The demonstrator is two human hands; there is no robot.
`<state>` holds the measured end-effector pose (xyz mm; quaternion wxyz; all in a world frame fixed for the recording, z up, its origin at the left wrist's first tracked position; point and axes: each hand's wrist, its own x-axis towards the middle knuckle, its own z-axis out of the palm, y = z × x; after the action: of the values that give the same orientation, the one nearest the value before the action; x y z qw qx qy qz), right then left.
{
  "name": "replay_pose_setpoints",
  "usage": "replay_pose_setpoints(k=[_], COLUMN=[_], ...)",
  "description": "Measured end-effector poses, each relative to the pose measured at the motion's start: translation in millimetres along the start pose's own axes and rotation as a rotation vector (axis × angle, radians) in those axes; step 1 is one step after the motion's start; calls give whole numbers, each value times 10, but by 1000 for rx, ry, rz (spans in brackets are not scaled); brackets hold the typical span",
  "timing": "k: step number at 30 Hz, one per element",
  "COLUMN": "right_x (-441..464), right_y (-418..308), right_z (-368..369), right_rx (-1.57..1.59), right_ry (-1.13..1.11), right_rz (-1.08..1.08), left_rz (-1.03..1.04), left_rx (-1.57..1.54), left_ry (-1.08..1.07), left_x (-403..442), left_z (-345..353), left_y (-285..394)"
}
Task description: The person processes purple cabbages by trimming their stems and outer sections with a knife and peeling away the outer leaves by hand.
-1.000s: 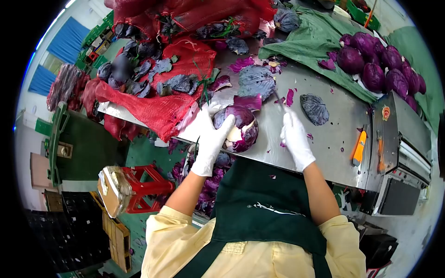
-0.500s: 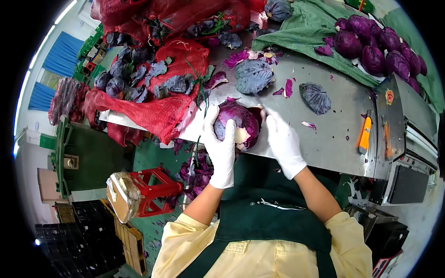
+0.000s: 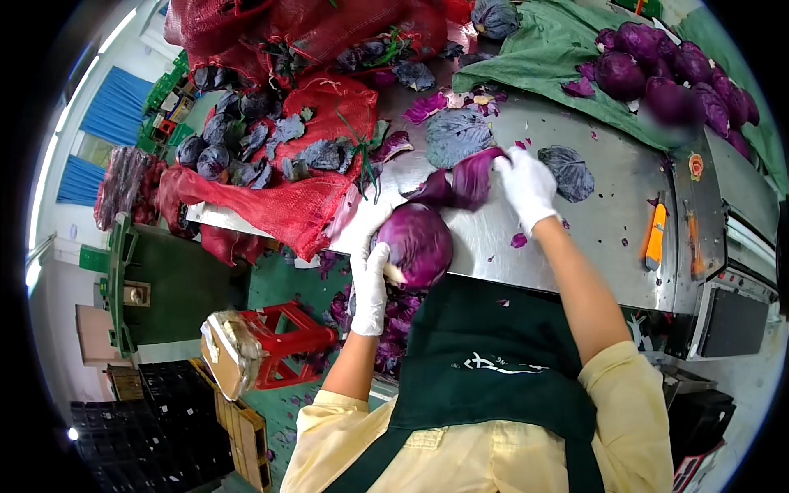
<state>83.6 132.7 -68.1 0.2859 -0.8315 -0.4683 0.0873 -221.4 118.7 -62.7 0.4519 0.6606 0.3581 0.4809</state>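
A red cabbage (image 3: pixel 419 245), glossy purple with a pale stem end, sits at the near edge of the steel table. My left hand (image 3: pixel 370 259), in a white glove, is wrapped round its left side. To the upper right, my gloved right hand (image 3: pixel 526 187) pinches the end of a purple cabbage leaf (image 3: pixel 472 181). That leaf stretches back toward the top of the cabbage; whether it is still joined there I cannot tell. Behind it lies a large grey-purple outer leaf (image 3: pixel 458 137), and a second loose leaf (image 3: pixel 567 172) rests beyond my right hand.
Red mesh sacks (image 3: pixel 271 193) with untrimmed cabbages cover the table's left side. Peeled cabbages (image 3: pixel 622 76) are piled on a green cloth (image 3: pixel 542 49) at the back right. An orange knife (image 3: pixel 656 237) lies at right. Below left stands a red stool (image 3: pixel 288 345); leaf scraps litter the floor.
My right hand has moved up and right, drawing a purple leaf away from the cabbage. The cabbage has turned in my left hand and now shows a smooth purple side.
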Motion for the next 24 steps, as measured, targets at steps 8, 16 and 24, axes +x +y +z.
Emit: replay_pose_setpoints(k=[8, 16, 24], right_x=[-346, -283, 233], right_y=[-261, -706, -767], right_z=[-243, 63, -230], right_rx=[235, 400, 125], right_ry=[-41, -411, 148], right_rz=[-105, -117, -261], left_rz=[28, 236, -182], left_rx=[38, 260, 203], left_ry=[129, -86, 168], left_x=[183, 132, 0], left_z=[-15, 11, 135], left_y=[-5, 131, 389])
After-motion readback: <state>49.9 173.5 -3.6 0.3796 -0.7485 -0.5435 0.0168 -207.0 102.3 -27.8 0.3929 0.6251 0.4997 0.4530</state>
